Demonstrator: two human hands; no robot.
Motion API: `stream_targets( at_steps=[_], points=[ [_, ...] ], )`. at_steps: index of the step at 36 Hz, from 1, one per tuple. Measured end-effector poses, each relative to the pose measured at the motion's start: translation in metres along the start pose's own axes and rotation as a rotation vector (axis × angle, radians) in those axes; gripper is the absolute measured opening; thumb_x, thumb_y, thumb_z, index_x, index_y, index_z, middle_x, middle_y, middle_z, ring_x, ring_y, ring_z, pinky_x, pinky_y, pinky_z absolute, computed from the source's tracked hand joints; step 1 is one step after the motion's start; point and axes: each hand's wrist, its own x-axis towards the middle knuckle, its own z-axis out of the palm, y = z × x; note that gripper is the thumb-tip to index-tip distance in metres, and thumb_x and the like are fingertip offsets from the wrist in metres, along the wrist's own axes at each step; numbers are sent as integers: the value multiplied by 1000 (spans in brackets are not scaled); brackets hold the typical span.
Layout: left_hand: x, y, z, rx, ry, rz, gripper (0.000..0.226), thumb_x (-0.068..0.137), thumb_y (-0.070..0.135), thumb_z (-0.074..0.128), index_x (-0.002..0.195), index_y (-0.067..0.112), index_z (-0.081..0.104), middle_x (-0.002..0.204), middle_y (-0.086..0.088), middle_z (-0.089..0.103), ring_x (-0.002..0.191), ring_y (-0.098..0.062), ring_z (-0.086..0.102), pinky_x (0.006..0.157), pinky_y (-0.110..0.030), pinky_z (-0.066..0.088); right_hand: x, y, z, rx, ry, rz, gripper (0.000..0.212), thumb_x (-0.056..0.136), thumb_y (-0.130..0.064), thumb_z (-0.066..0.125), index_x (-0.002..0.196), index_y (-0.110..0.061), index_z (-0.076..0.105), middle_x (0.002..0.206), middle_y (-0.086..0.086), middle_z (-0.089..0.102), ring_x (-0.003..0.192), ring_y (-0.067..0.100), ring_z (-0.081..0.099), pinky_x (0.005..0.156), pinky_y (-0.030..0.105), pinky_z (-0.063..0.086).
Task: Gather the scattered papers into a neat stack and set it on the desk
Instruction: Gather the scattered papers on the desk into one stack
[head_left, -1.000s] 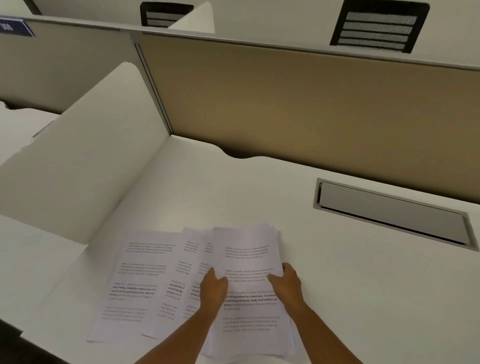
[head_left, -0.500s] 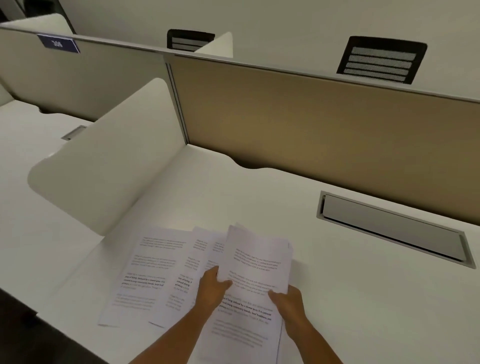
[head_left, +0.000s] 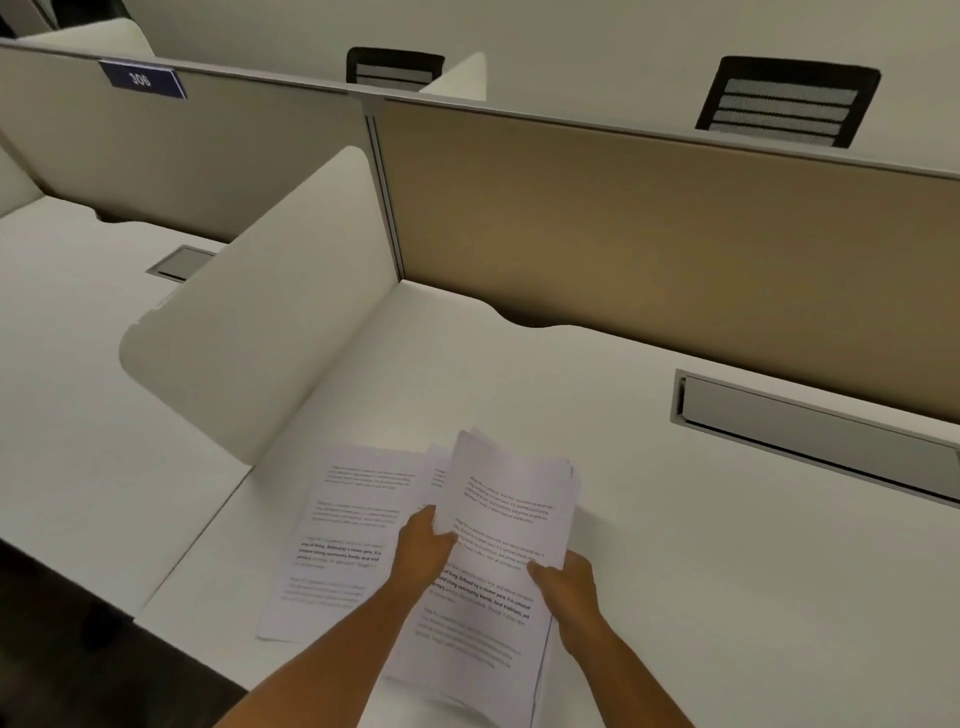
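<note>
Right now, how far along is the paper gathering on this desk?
Partly done. A bundle of papers is already collected. The left hand and right hand hold it by its two sides, its top edges uneven. At least one loose sheet lies flat on the desk to the left, with another edge peeking out behind the bundle. Left: add those, square the edges, set the stack down.
</note>
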Motion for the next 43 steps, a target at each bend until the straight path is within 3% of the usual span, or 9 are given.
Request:
stream_targets(
  at_steps=[5, 10, 15, 18, 20, 23, 31, 37, 43],
  points=[
    [17, -10, 1, 10, -70, -5, 31, 95, 3, 53, 125, 10, 56, 117, -6, 66, 96, -19, 64, 66, -18, 54, 2, -2, 23, -77, 124, 10, 30, 92, -4, 63, 121, -11, 68, 100, 0, 72, 84, 11, 65, 64, 16, 50],
    [30, -20, 10, 131, -75, 24, 30, 91, -10, 47, 116, -1, 61, 109, -18, 67, 99, -35, 66, 87, -39, 58, 4, 0, 37, -131, 228, 41, 27, 91, -2, 60, 114, -15, 69, 102, 2, 72, 81, 11, 63, 61, 13, 46],
    [35, -26, 15, 304, -78, -29, 45, 92, -3, 51, 137, 4, 49, 140, -19, 41, 123, -33, 49, 108, -38, 43, 10, 7, 46, -260, 318, 71, 27, 93, -4, 55, 117, -8, 67, 109, 6, 71, 86, 17, 65, 71, 24, 53],
    [38, -27, 15, 338, -63, -47, 48, 94, 3, 52, 141, 7, 44, 147, -15, 33, 129, -32, 41, 109, -36, 40, 17, 9, 49, -437, 373, 128, 30, 93, -13, 58, 122, -6, 63, 123, 16, 64, 107, 30, 62, 97, 40, 53],
    [41, -28, 15, 334, -73, -56, 47, 94, 4, 52, 141, 7, 44, 146, -14, 32, 128, -32, 40, 109, -36, 41, 21, 9, 51, -535, 394, 220, 40, 94, -21, 59, 132, -9, 55, 138, 18, 49, 124, 33, 49, 106, 38, 43],
    [43, -31, 15, 333, -79, -45, 46, 94, 6, 53, 140, 7, 43, 145, -14, 31, 127, -32, 40, 107, -36, 40, 24, 7, 53, -577, 379, 296, 49, 91, -17, 59, 139, -13, 46, 146, 16, 36, 131, 32, 36, 101, 36, 37],
    [47, -36, 15, 250, -94, -1, 40, 93, 3, 59, 131, 0, 47, 138, -16, 32, 110, -25, 55, 105, -31, 47, 32, 11, 47, -512, 371, 323, 60, 86, -6, 58, 141, -12, 34, 141, 16, 25, 121, 37, 35, 89, 37, 43],
    [51, -33, 16, 210, -108, -21, 44, 93, 3, 59, 134, -2, 46, 137, -17, 34, 113, -28, 56, 101, -38, 52, 32, 6, 45, -484, 378, 323, 69, 86, -9, 62, 145, -10, 26, 141, 20, 33, 119, 37, 46, 96, 45, 49],
    [49, -32, 15, 94, -128, -48, 37, 92, -3, 54, 129, 3, 53, 117, -13, 65, 94, -23, 66, 84, -37, 61, 28, 6, 44, -294, 436, 305, 62, 87, -9, 59, 139, -18, 25, 114, 15, 63, 102, 33, 61, 91, 50, 55]
  ],
)
